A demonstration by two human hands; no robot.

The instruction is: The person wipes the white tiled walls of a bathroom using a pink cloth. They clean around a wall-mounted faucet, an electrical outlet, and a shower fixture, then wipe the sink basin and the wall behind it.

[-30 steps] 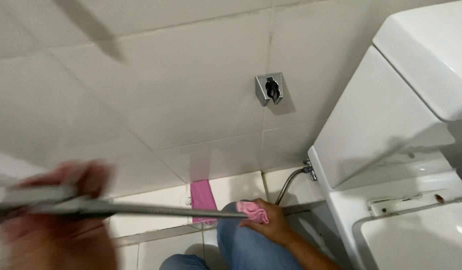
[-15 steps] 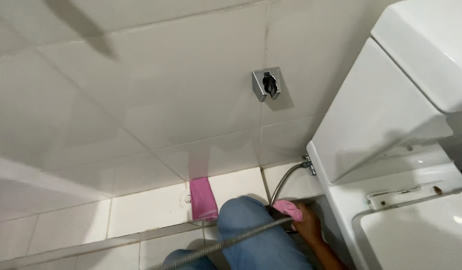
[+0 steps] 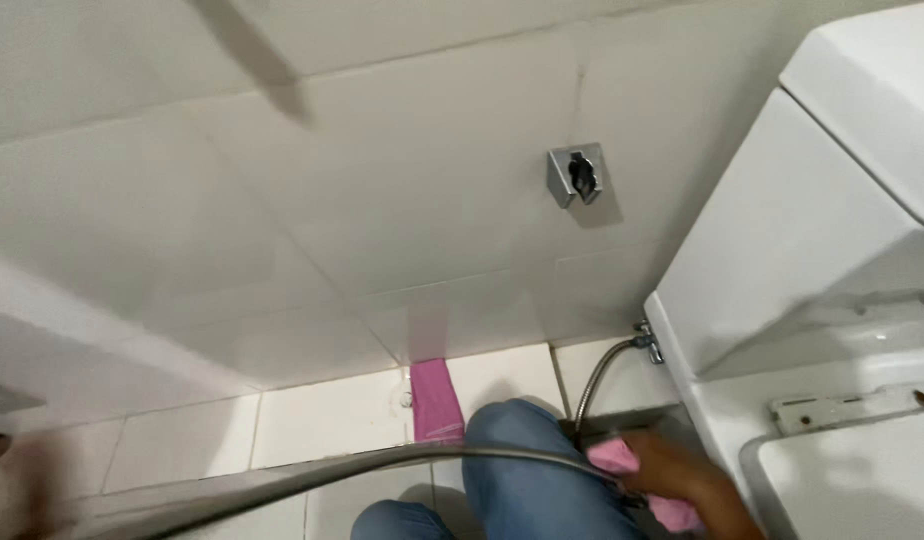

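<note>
My right hand is low beside the toilet base, shut on a pink cloth pressed against the floor by the wall. A long flexible metal hose runs from the lower left across my blue-jeaned knee toward that hand. My left hand shows only as a blur at the far left edge; its grip cannot be made out.
A white toilet tank and closed seat lid fill the right side. A chrome holder bracket sits empty on the white tiled wall. A short braided supply hose joins the tank valve. A pink strip stands at the wall's foot.
My left hand, earlier large in view gripping the hose end, has dropped out to the left edge. My right hand with the pink cloth has moved right, closer to the toilet base.
</note>
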